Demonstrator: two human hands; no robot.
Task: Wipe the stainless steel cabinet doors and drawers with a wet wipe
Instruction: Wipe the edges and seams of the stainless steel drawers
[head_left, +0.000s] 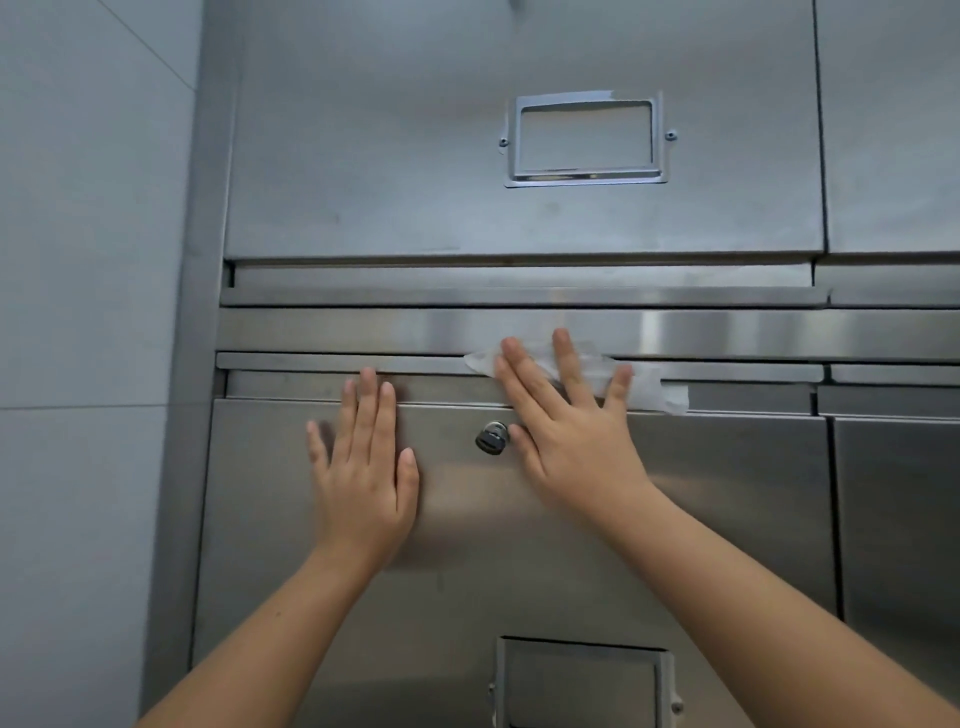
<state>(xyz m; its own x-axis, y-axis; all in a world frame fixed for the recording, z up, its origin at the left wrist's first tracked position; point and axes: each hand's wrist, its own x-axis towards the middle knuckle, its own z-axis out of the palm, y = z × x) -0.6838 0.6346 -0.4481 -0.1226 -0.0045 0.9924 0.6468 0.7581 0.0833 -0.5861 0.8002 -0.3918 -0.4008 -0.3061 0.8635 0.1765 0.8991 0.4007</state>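
Observation:
A stainless steel cabinet fills the view. Its upper door (389, 156) carries a chrome label frame (586, 139). Below the horizontal rails sits a lower drawer front (260, 519) with a small key lock (492, 437). My right hand (571, 431) lies flat with fingers spread, pressing a white wet wipe (654, 387) against the top edge of that lower front and the rail above it. My left hand (363, 467) rests flat on the same front, left of the lock, fingers together and holding nothing.
A grey tiled wall (78, 312) borders the cabinet on the left. A second column of steel doors (898, 493) runs down the right side. Another label frame (582, 680) sits low on the lower front, between my forearms.

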